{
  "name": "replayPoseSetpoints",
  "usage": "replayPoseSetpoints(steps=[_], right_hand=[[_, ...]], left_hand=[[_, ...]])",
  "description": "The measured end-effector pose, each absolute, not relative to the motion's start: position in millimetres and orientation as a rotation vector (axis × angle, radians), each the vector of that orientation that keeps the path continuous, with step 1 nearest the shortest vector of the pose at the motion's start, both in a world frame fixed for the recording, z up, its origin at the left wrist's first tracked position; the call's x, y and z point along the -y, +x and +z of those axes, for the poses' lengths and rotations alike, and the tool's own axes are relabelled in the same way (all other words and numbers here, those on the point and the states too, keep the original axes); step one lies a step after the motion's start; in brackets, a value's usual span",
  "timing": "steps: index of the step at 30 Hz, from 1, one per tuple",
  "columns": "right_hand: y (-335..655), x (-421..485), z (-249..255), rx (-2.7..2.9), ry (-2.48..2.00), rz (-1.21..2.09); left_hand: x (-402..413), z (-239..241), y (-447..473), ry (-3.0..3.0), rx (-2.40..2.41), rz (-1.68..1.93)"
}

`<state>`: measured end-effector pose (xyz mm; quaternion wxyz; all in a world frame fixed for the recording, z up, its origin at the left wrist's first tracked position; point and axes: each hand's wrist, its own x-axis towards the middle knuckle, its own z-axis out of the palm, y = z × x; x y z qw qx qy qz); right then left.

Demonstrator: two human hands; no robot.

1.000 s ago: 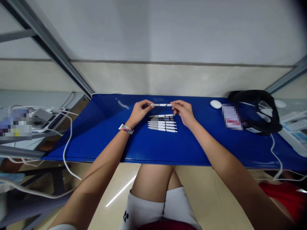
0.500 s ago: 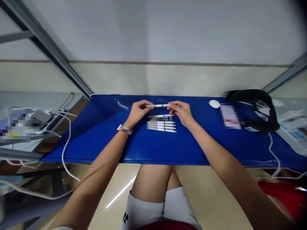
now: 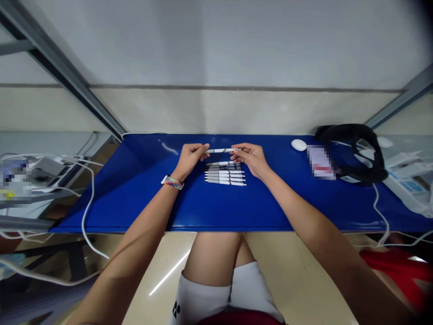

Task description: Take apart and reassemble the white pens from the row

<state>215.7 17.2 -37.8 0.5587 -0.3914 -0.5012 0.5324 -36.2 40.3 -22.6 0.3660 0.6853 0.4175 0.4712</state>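
Note:
A white pen with dark bands lies level between my two hands, above the blue table. My left hand pinches its left end with thumb and fingers, which cover the tip. At the other end, my right hand grips the pen between thumb and fingertips. Just below it, a row of pens rests side by side on the table, several white and grey, with darker ones toward the top. Their points face left. The fingers of my right hand hang close to the uppermost pen in the row.
To the right are a white computer mouse, a partly blurred packet and a black strapped headset. White cables hang past the table's left edge. A wall closes off the back.
My left thumb has shifted over the pen's left end, hiding its tip. My right hand has moved slightly along the other end. The whole view has drifted a little.

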Motion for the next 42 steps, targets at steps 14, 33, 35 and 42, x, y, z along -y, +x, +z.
replayPoseSetpoints(steps=[14,33,35,42], right_hand=[[219,-18,-34,1.134,-0.936,1.246],[222,-21,-36,1.110,-0.979,1.212],[223,-22,-37,1.103,-0.968,1.209],[229,-25,-37,1.080,-0.966,1.232]], left_hand=[[-40,-20,-36,1.813,-1.093,1.204],[-44,-24,-39,1.824,-1.040,1.159],[-45,-25,-40,1.840,-1.059,1.156],[-47,-27,-42,1.775,-1.128,1.186]])
